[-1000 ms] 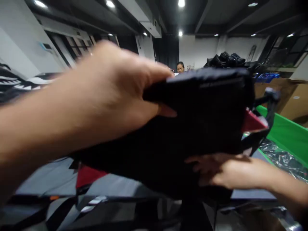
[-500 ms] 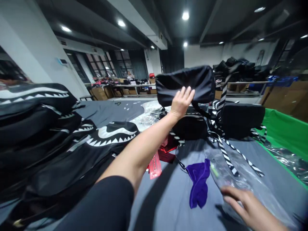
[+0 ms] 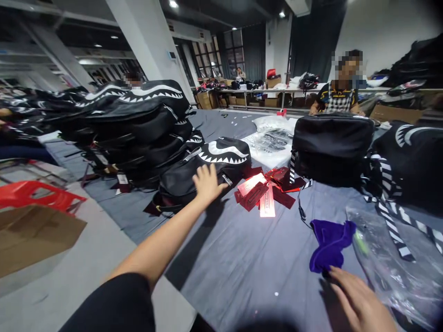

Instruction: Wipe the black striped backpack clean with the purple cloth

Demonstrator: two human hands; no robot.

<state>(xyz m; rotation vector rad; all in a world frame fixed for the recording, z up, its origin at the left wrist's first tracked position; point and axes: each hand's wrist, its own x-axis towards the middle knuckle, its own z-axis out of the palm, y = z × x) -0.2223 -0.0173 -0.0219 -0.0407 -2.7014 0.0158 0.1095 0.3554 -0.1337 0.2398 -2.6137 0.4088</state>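
Observation:
My left hand [image 3: 206,185] is spread over the near side of a black backpack [image 3: 183,179] that has a white shark-mouth print; whether it touches the fabric I cannot tell. At the lower right, my right hand [image 3: 362,297] has its fingers loosely extended. Its fingertips are at the lower edge of a crumpled purple cloth [image 3: 330,242], without a visible grip on it. Red hang tags [image 3: 266,193] lie in a loose heap between the backpack and a black boxy bag [image 3: 332,150] standing upright.
More black shark-print backpacks [image 3: 138,120] are stacked at the left. A clear plastic bag [image 3: 391,258] and black-and-white striped straps [image 3: 391,221] lie at the right. A co-worker [image 3: 339,92] is behind the table [image 3: 242,276]. A red stool [image 3: 34,193] stands on the left.
The view has turned left. My left hand has left the black boxy bag, which now stands on the table, and has moved over to the shark-print backpack. My right hand is closer to the purple cloth.

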